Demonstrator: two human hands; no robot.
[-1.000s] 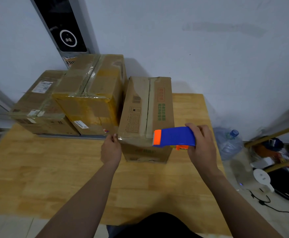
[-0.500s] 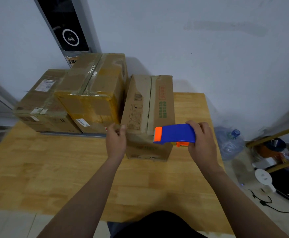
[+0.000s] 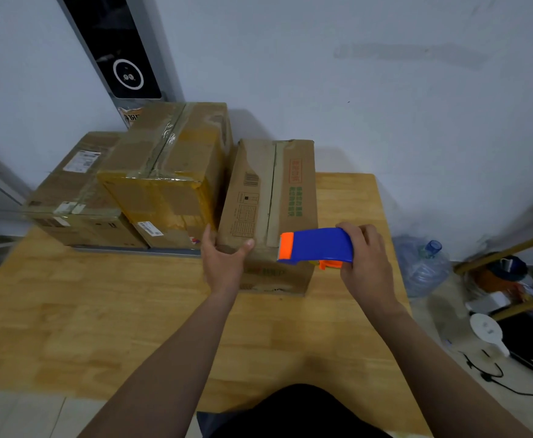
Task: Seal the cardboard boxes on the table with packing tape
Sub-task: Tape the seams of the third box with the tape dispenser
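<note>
A narrow cardboard box (image 3: 293, 191) with red and green print stands on the wooden table (image 3: 100, 311), its top seam running away from me. My left hand (image 3: 224, 263) grips the box's near left corner, thumb on top. My right hand (image 3: 366, 263) holds a blue tape dispenser (image 3: 319, 246) with an orange front edge. The orange edge sits at the near end of the seam. Two taped boxes stand to the left: a tall yellowish box (image 3: 164, 181) and a lower box (image 3: 75, 197).
The white wall is just behind the boxes, with a dark panel (image 3: 116, 49) leaning on it. Off the table's right edge on the floor lie a water jug (image 3: 423, 267), a white device (image 3: 486, 333), cables and wooden bars.
My left hand moved from the box's front left face up onto its near left corner. The dispenser stayed at the near end of the seam, with little movement.
</note>
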